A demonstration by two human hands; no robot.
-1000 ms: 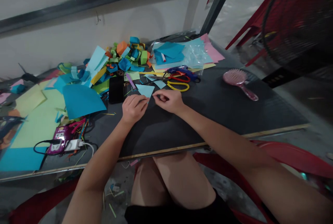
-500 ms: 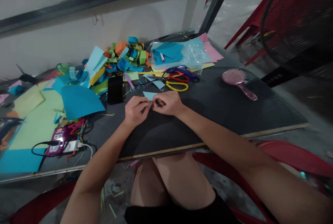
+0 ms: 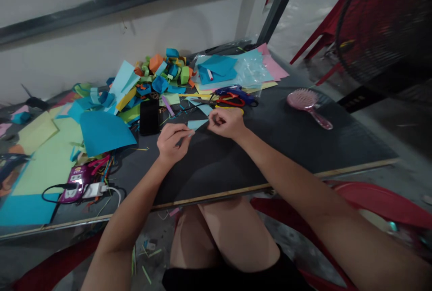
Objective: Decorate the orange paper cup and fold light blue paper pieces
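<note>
A small light blue piece of paper (image 3: 197,124) lies between my hands over the dark table (image 3: 209,169). My left hand (image 3: 173,142) is closed in a pinch at the left of this paper; what sits between its fingertips is too small to name. My right hand (image 3: 227,122) is pinched closed at the paper's right tip, and whatever its fingers grip is hidden. Just behind my right hand are scissors with red handles (image 3: 231,100) and a yellow handle (image 3: 236,110) partly covered by the hand. A black phone (image 3: 149,117) lies left of them.
Folded paper pieces (image 3: 162,75) are heaped at the back, with a blue sheet (image 3: 106,133) at left. A purple power strip (image 3: 77,183) with cables sits front left. A pink hairbrush (image 3: 308,104) lies right, near a fan (image 3: 384,34).
My right hand has moved right and slightly up, away from my left hand. My left hand has shifted a little left. More of the light blue paper shows between them.
</note>
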